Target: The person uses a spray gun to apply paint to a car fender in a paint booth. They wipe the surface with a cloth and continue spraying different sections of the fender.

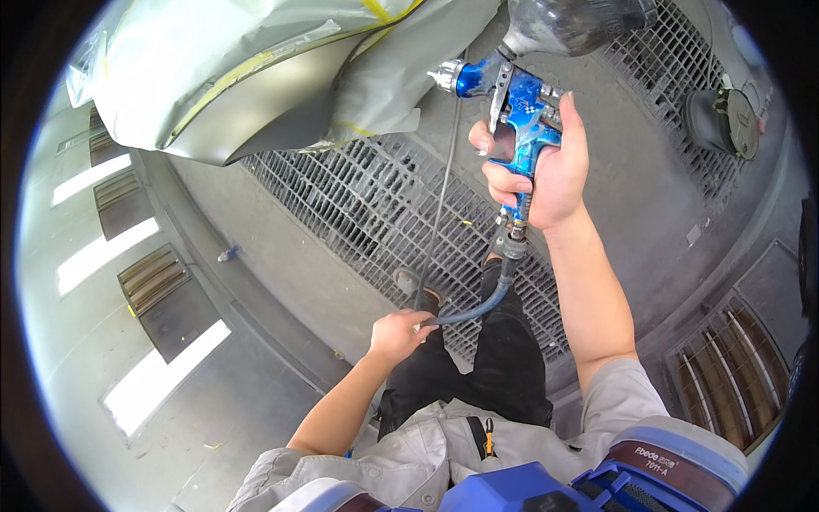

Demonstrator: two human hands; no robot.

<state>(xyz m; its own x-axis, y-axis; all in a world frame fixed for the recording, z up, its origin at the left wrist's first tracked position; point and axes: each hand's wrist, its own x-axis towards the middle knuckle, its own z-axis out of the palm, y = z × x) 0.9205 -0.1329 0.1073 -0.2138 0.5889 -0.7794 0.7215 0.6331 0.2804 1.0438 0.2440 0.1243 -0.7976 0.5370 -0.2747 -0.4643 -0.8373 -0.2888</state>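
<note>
Masking sheet (183,64) looks done, spraying's probably left but can't really tell: right hand (556,177) wrapped round the spray gun (531,128), right of the exposed panel (269,98), left hand (399,335) pinching the hose (479,311).

Spray-gun cup (576,26) cropped above, respirator (512,491) cut off below

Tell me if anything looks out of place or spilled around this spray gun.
A few stray bits look like litter: a pale scrap on the floor at right, a tiny yellow scrap on the floor grating, and a small blue-and-white object, unidentifiable, near the left wall. I see no obvious spill.
</note>
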